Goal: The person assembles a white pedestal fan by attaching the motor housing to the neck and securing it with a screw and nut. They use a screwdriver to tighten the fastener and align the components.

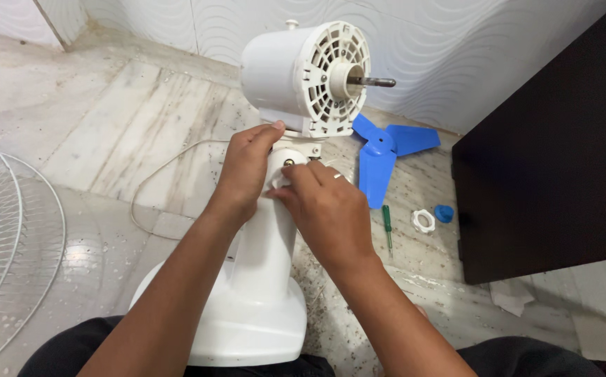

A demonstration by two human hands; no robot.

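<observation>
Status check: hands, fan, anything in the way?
Left hand and right hand both on the white fan's neck joint. Motor housing bare, shaft exposed. Blue blade, screwdriver, nuts on floor, clear of hands.

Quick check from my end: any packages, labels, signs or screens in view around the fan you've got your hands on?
None in view: no package, label, sign or screen.
Both hands, left hand and right hand, are on the neck of a plain white fan.
On the floor to the right: blue fan blade, green screwdriver, white ring nut, blue cap; none shows markings.
</observation>
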